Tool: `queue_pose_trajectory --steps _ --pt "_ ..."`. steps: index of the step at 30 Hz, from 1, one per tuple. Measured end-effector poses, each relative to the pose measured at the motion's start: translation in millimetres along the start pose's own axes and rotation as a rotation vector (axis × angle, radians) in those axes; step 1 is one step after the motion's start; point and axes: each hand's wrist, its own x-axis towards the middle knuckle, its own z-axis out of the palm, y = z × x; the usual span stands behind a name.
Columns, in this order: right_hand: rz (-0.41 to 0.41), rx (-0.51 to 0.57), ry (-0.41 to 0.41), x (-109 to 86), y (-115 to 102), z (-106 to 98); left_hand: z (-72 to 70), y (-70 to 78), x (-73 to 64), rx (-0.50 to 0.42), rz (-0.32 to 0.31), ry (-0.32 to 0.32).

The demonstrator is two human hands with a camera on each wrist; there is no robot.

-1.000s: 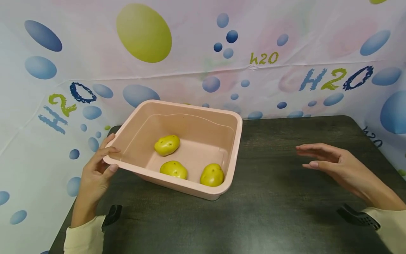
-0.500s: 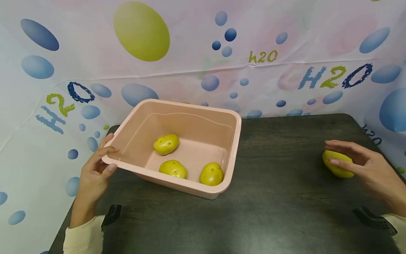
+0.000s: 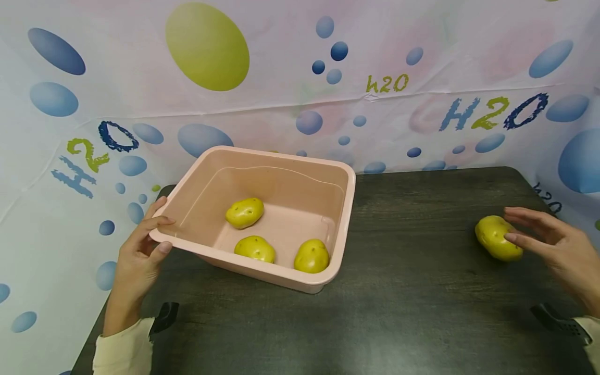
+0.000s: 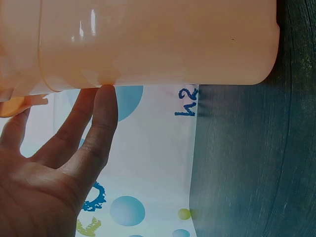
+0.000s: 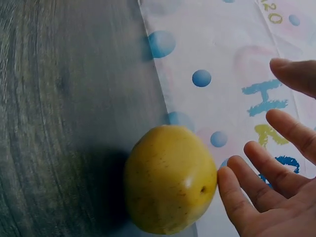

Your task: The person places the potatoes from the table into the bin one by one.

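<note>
At the left of the head view, my left hand [image 3: 142, 255] holds the near-left corner of a pink plastic basin [image 3: 347, 219], thumb and fingers at the rim. The basin is tilted toward me, with three yellow potatoes inside: one further back [image 3: 245, 213], one near the front wall [image 3: 255, 248] and one in the near-right corner [image 3: 311, 256]. In the left wrist view, fingertips [image 4: 105, 96] meet the basin's side. Another potato [image 3: 498, 238] lies on the table at the right. Beside it my right hand [image 3: 558, 250] hovers with loosely spread fingers, fingertips right at its side.
The dark wood-grain table [image 3: 398, 307] runs up to a white sheet [image 3: 276, 62] printed with bubbles and lettering, which rises behind it and at both sides. Black straps circle both wrists, including the right strap [image 3: 558, 320].
My right hand has moved right, first over the potato and then off to its right side, so more of the potato shows. My left hand and the basin stay in place.
</note>
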Motion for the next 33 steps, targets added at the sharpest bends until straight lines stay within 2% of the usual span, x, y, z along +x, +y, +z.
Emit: queue_pose_trajectory --steps 4,8,12,16,18,25,33 --pt "-0.028 0.017 0.005 1.8 8.2 -0.9 0.1 0.3 0.7 0.008 -0.002 0.003" --pt "-0.012 0.042 -0.005 3.6 19.7 -1.7 0.1 -0.2 0.7 0.010 -0.006 0.002" --pt "0.057 0.011 -0.013 4.3 30.3 0.8 -0.2 -0.7 0.5 0.011 -0.004 -0.001" --pt "0.145 -0.068 -0.013 6.1 34.4 7.6 -0.1 -1.2 0.4 -0.002 0.003 -0.001" --pt "0.156 -0.088 -0.021 7.3 34.6 10.6 0.2 -1.4 0.5 -0.007 0.003 -0.002" --pt "0.099 -0.154 -0.036 8.4 33.4 16.8 0.6 -0.9 0.7 0.012 -0.020 0.006" --pt "0.088 -0.204 -0.038 9.5 32.7 22.5 0.0 -0.8 0.7 0.006 -0.009 0.008"
